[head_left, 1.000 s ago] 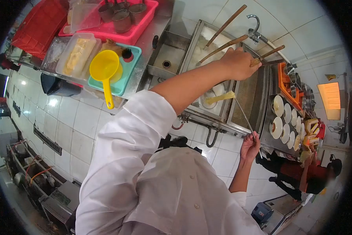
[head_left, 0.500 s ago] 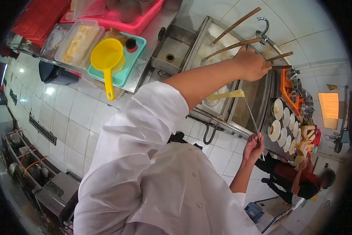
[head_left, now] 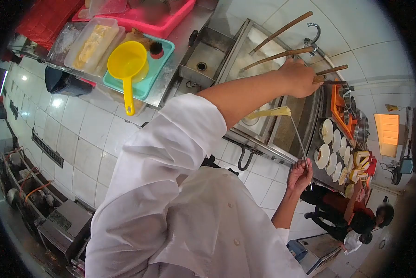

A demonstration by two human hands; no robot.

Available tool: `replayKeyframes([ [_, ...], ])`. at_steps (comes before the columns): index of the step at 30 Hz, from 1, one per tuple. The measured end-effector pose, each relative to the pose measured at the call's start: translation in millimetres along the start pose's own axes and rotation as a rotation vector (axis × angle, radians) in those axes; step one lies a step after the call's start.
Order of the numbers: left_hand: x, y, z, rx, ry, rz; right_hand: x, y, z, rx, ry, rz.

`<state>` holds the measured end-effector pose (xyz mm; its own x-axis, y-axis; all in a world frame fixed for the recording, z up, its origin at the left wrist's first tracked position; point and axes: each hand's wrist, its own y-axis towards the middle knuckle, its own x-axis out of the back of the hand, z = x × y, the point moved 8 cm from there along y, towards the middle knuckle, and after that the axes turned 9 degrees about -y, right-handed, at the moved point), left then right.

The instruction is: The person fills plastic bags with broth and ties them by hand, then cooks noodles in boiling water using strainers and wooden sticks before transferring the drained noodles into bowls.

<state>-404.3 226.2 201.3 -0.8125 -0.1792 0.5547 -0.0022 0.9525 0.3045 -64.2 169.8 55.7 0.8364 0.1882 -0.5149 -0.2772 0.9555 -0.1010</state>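
My left hand [head_left: 298,78] is stretched across to the upper right, closed round a wooden handle [head_left: 317,79] beside the boiling vat [head_left: 258,56]. My right hand [head_left: 300,174], lower down, is closed on a thin metal rod [head_left: 298,134]. At the rod's far end, a pale yellow bundle of noodles [head_left: 280,111] stretches over the vat's near edge, partly hidden by my left forearm. Two wooden sticks [head_left: 286,29] [head_left: 282,57] lean out of the foamy vat. Another wooden handle [head_left: 334,70] sticks out just past my left hand.
A tap [head_left: 314,31] stands behind the vat. Several bowls [head_left: 327,131] line the counter at right; people [head_left: 344,206] stand beyond them. At upper left are a small sink [head_left: 208,60], a yellow ladle [head_left: 128,61] on a turquoise tray [head_left: 162,69], and a pink tray [head_left: 171,25].
The view has shifted a little. Both hands keep their holds, and the noodle bundle remains beside the rod's end. Another person now shows beside the co-worker at right.
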Motion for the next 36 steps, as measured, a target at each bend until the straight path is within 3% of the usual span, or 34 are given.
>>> replayKeyframes([
  [27,-2,-1,1,0.021,-0.021,-0.01,0,-2,-7,-0.033,-0.003,0.025],
  [31,-2,-4,-4,0.003,0.007,0.027,17,8,-28,-0.022,-0.202,-0.189],
  [33,-1,-6,-6,-0.026,-0.04,-0.033,-3,10,-39,-0.04,-0.596,-0.258],
  [36,-1,-13,-10,-0.027,-0.057,-0.031,-55,22,-58,-0.003,-0.917,-0.027],
])
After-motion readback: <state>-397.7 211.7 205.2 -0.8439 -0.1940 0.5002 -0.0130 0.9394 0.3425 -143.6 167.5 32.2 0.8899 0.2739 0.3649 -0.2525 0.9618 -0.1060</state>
